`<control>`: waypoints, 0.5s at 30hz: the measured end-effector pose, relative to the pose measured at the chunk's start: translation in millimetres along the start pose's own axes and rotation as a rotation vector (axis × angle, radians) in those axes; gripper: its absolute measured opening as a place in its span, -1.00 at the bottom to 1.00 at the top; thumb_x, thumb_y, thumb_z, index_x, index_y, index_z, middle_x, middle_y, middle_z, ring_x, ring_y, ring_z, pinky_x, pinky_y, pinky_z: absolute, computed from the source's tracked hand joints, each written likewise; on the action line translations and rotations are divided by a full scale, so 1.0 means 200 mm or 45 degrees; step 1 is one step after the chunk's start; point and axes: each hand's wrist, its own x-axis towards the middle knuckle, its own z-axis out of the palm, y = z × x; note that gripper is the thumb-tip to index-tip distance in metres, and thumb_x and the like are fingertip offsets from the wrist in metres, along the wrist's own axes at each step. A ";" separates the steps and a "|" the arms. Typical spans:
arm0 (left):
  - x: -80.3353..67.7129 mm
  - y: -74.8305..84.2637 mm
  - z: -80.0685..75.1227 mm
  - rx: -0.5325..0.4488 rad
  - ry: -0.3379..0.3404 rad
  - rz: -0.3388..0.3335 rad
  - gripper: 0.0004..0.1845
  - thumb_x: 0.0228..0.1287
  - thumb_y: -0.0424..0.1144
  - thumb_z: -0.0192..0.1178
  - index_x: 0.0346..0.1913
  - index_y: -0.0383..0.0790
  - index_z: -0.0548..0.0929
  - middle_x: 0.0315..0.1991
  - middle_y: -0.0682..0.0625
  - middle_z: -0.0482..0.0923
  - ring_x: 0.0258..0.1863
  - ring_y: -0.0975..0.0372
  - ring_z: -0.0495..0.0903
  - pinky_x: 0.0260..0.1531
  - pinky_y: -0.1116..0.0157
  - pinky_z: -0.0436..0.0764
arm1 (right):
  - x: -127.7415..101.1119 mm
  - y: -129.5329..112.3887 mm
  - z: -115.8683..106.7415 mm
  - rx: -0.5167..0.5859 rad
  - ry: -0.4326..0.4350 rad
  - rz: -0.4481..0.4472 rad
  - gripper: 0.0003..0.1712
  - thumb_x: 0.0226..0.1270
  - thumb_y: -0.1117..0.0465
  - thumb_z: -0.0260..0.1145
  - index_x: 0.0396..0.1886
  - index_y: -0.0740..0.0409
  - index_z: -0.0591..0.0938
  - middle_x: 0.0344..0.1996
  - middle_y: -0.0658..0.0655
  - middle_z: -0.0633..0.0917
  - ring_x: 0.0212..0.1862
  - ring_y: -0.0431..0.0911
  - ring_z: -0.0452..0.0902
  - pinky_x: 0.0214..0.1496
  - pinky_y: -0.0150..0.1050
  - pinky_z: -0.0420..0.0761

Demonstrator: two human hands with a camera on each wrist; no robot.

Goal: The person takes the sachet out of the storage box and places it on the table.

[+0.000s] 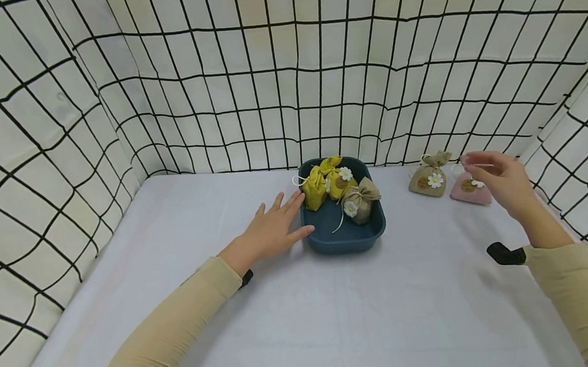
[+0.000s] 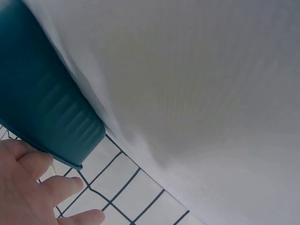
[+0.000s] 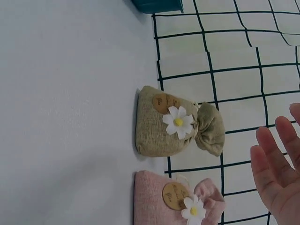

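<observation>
Head view, left hand: my left hand (image 1: 274, 227) lies flat on the table (image 1: 232, 326), fingers straight, tips touching the 9 o'clock wall of the blue tray (image 1: 347, 238). It grips nothing.
Head view, tray load: two yellow pouches (image 1: 325, 184) sit at the tray's 11 to 12 o'clock, and an olive pouch (image 1: 361, 201) at its 3 o'clock.
Head view, right hand: my right hand (image 1: 498, 182) hovers loose and empty over the pink pouch (image 1: 468, 189). A thin cord shows at the fingertips, but I cannot tell whether they touch it.
Head view, loose pouches: the pink pouch rests on the table well off the tray's 3 o'clock side. A tan pouch (image 1: 430, 177) sits just beside it, at its 9 o'clock.
Left wrist view: straight fingers (image 2: 33, 187) against the tray's ribbed outer wall (image 2: 42, 103), with the grid cloth (image 2: 131, 192) behind.
Right wrist view: relaxed, empty fingers (image 3: 276, 168) at 3 o'clock of the frame, apart from both pouches. The tan pouch (image 3: 164, 124) is above and the pink pouch (image 3: 159, 197) below. Each has a daisy and a round tag on its face.
Handling, my guess: soft woven cloth, light, loosely filled, so it will sag and not slip. The daisy looks delicate.
Hold point, my guess: pinch the cinched neck (image 3: 206, 199) under the ruffle or cup the body. Keep off the flower.
</observation>
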 end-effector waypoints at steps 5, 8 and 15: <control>0.00 0.00 0.00 0.001 0.002 -0.001 -0.06 0.51 0.40 -0.14 0.69 -0.05 -0.13 0.67 0.03 -0.19 0.63 -0.07 -0.21 0.44 -0.32 -0.07 | -0.01 -0.05 0.04 0.054 -0.015 -0.068 -0.66 0.60 0.16 0.23 0.26 0.12 0.58 -0.07 -0.34 0.59 -0.03 -0.46 0.53 -0.14 -0.62 0.53; 0.00 0.01 0.00 0.001 0.000 -0.003 -0.06 0.51 0.40 -0.14 0.69 -0.05 -0.13 0.67 0.03 -0.19 0.63 -0.07 -0.21 0.44 -0.31 -0.07 | -0.02 -0.08 0.07 0.074 -0.024 -0.108 -0.68 0.60 0.20 0.22 0.24 0.14 0.59 -0.10 -0.37 0.62 -0.05 -0.47 0.56 -0.15 -0.61 0.55; -0.01 0.01 -0.01 -0.008 0.002 -0.002 -0.06 0.52 0.39 -0.13 0.69 -0.06 -0.13 0.68 0.02 -0.19 0.63 -0.06 -0.23 0.45 -0.32 -0.09 | -0.02 -0.13 0.14 0.134 -0.075 -0.185 -0.68 0.57 0.29 0.23 0.25 0.18 0.60 -0.01 -0.33 0.63 0.06 -0.44 0.53 -0.12 -0.57 0.54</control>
